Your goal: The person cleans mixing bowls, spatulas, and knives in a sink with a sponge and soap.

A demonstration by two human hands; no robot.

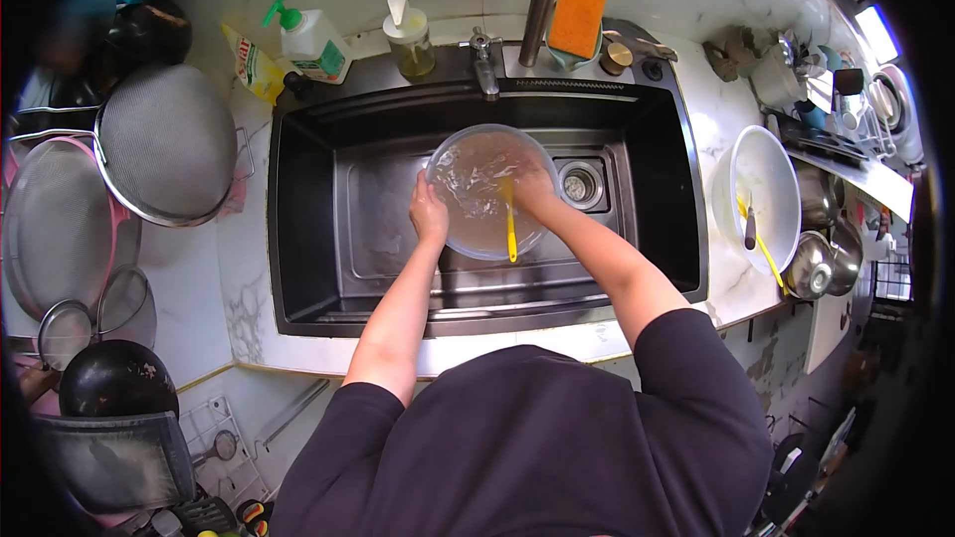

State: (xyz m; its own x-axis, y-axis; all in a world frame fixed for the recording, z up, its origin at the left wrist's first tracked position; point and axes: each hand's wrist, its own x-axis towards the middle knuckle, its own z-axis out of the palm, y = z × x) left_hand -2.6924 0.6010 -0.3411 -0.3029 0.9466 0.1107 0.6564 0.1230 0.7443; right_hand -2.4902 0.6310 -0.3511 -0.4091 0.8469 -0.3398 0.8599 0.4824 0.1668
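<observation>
A round translucent bowl (pixel 468 229) of cloudy, rippling water is over the dark sink (pixel 378 239). Against its left rim, my left hand (pixel 428 211) holds the side, fingers pressed together along the wall. My right hand (pixel 535 187) reaches over the right rim into the water; its fingers are hidden, so what they hold, if anything, does not show. A yellow-handled utensil (pixel 511 229) leans in the bowl beside my right hand, its handle toward the front rim. The drain (pixel 580 184) shows just right of the bowl.
Behind the sink stand the faucet (pixel 484 65), a pump bottle (pixel 408 40), a green-topped bottle (pixel 313 45) and an orange sponge (pixel 577 18). A white bowl (pixel 761 179) with utensils sits at the right. Mesh strainers (pixel 167 144) hang at the left.
</observation>
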